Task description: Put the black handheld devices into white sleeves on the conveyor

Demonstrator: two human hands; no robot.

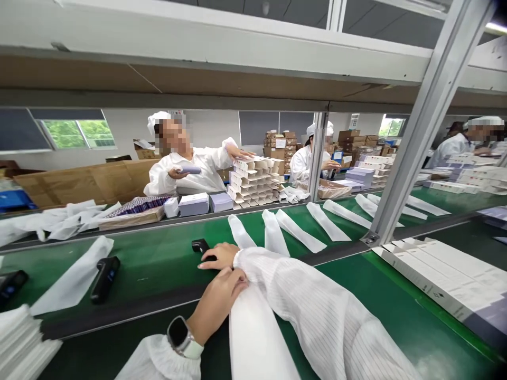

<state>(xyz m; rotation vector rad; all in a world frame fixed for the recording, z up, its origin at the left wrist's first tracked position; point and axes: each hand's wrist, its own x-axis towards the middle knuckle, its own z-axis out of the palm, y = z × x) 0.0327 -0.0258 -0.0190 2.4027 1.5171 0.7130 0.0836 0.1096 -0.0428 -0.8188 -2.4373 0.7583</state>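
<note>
My left hand [217, 301], wearing a watch [182, 335], pinches the top end of a long white soft sleeve [257, 338] that hangs down toward me. Just beyond it, my right hand [222, 256] reaches across the belt, fingers curled over a small black handheld device [200, 245]; much of the device is hidden beneath the fingers. Farther left on the green belt lies another black device [105, 279] with a small screen, touching a flat white sleeve [75, 277]. A third black device [13, 287] shows at the left edge.
Several white sleeves [293, 229] lie along the green belt [158, 264]. A sleeve stack [24, 343] is at lower left, flat white cartons [447, 274] at right. A metal post [420, 126] rises on the right. Across the belt, a co-worker [190, 174] handles stacked open boxes [255, 182].
</note>
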